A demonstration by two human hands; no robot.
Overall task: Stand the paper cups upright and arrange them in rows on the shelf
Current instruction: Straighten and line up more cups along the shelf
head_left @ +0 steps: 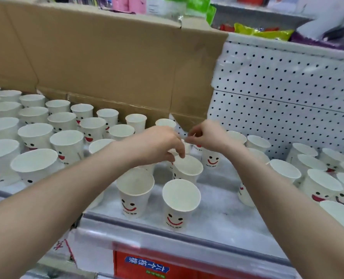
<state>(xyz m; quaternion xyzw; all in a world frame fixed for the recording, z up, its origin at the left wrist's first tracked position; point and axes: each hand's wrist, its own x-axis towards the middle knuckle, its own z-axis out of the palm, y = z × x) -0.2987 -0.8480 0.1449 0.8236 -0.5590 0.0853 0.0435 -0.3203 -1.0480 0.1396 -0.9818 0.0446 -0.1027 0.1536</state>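
— What's nearest me?
— The shelf [217,220], a pale, frosted-looking deck with a clear plastic rail along its front lip and a red label [147,264] below it. Just behind the lip stand the two front cups [136,198]. They are upright, white paper and tapered, each printed with black dot eyes and a red smile.
— And my hands?
— Your left hand [159,144] reaches over them with its fingers curled down. Thumb and forefinger pinch the near rim of the middle cup [188,172], which stands upright right under your fingertips. Your right hand [206,135] is closed tight, fingertips nipping the thin white rim of the rear cup [187,147], mostly hidden between your two hands.
— Farther back?
— The left rows [36,135] of upright cups fill that side, and the right group [318,182] stands more loosely. Behind the left rows rises a brown corrugated cardboard box [106,63]. Beside it is a white pegboard panel [287,83] dotted with round holes.
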